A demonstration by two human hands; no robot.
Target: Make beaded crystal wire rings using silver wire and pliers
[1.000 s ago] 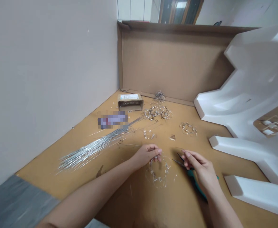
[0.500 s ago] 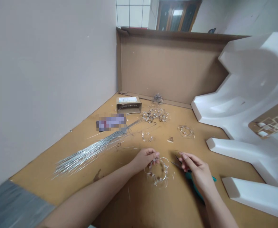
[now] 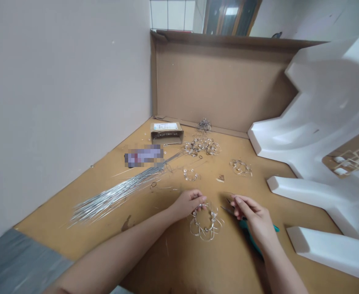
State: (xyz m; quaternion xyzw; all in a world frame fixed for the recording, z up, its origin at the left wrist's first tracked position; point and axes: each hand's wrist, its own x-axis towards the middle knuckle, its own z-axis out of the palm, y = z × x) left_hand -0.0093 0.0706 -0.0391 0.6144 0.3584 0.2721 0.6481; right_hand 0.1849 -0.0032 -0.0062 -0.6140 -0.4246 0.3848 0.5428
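Beaded wire ring (image 3: 208,234): laid on the table (image 3: 179,261), roughly round, so no clear long axis is shown; loops of thin silver wire set with clear beads are splayed around it.

Left hand (image 3: 188,204): placed just beside the ring on its left and nearer to it than the right hand; the upper edge of the ring is pinched by the fingers (image 3: 200,197), which are closed on the wire.

Right hand (image 3: 254,214): set to the right of the ring, just apart from it; the fingers (image 3: 240,200) are loosely curled around the pliers, and how firm the hold is cannot be told.

Needle-nose pliers (image 3: 253,239): the teal grips are tucked under the right palm, and the metal tips are pointed left toward the ring, near it but not touching.

Silver wire bundle (image 3: 114,200): laid out to the left of the ring, its long axis running from lower left to upper right.

Small beaded ring (image 3: 190,174): placed beyond the ring, on the side away from the person.

Heap of small wire rings (image 3: 201,146): piled farther beyond the ring.

Cardboard box (image 3: 166,132): set farther beyond the ring, to its left; the white label (image 3: 166,126) is too small to be read.

Pixelated packet (image 3: 143,155): placed beyond the ring, to its left; any writing is blurred out.

White moulded foam (image 3: 329,102): stood well to the right of the ring.
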